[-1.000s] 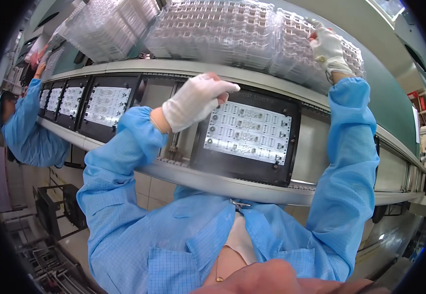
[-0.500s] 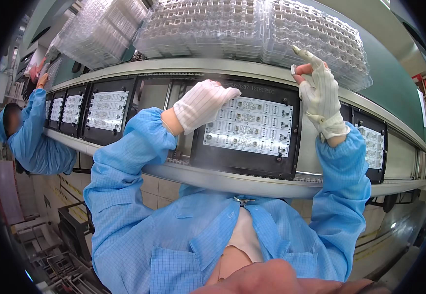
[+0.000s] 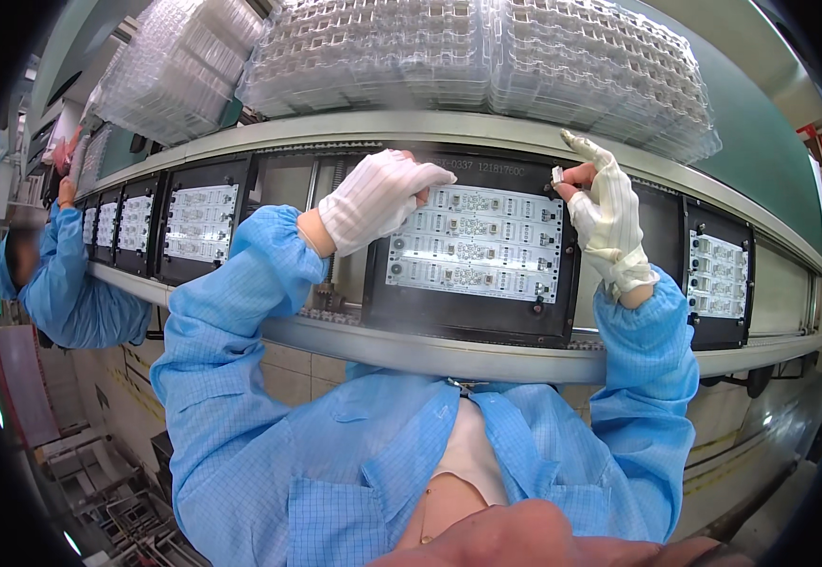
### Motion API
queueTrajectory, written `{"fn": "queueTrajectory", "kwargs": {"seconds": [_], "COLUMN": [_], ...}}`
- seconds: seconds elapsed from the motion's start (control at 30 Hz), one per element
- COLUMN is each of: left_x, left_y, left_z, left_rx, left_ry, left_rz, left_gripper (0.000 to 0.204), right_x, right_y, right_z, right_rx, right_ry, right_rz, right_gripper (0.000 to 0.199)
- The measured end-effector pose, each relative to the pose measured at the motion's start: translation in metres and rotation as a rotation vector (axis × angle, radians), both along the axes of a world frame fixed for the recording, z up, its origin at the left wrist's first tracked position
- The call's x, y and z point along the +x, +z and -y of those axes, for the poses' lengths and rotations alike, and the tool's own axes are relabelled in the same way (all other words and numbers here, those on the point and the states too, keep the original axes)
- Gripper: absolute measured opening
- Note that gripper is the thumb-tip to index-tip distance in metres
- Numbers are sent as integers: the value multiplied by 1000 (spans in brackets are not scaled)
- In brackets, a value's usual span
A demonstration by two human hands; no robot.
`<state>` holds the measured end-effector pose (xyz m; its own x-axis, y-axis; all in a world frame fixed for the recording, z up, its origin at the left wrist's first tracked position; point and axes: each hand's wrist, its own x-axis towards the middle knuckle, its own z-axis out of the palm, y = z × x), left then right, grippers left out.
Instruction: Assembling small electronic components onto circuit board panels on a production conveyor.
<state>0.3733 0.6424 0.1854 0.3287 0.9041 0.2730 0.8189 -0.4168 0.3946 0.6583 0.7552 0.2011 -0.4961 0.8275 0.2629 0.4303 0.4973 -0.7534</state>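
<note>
My right hand point(image 3: 607, 215), in a white glove with bare thumb and index fingertips, pinches a small white part point(image 3: 556, 177). It hovers by the upper right corner of a white circuit board panel point(image 3: 475, 253), which carries rows of small components and lies in a black carrier point(image 3: 449, 317). My left hand point(image 3: 373, 202), in a striped white glove, is closed with its fingers curled over the panel's upper left corner. Whatever its fingertips may hold is hidden.
Stacked clear plastic trays point(image 3: 373, 66) stand behind the metal conveyor rail point(image 3: 354, 128). Another loaded carrier point(image 3: 716, 276) sits to the right, and several more point(image 3: 198, 222) line the conveyor to the left. A co-worker point(image 3: 89, 283) in blue works at the far left.
My right hand has come lower and slightly left, bringing the small white part nearer the carrier's upper right corner. My left hand has shifted slightly left and remains closed.
</note>
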Motion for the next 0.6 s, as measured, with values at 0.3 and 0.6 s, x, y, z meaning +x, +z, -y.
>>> {"fn": "queueTrajectory", "kwargs": {"seconds": [0.3,0.6], "left_x": [15,17], "left_y": [-28,-46], "left_z": [23,27], "left_rx": [266,303], "left_ry": [13,66], "left_rz": [-359,-323], "left_gripper": [42,42], "right_x": [-4,-2], "right_y": [-3,-41], "right_z": [26,18], "right_rx": [-95,182], "right_ry": [57,268], "right_rz": [92,180], "right_gripper": [67,75]}}
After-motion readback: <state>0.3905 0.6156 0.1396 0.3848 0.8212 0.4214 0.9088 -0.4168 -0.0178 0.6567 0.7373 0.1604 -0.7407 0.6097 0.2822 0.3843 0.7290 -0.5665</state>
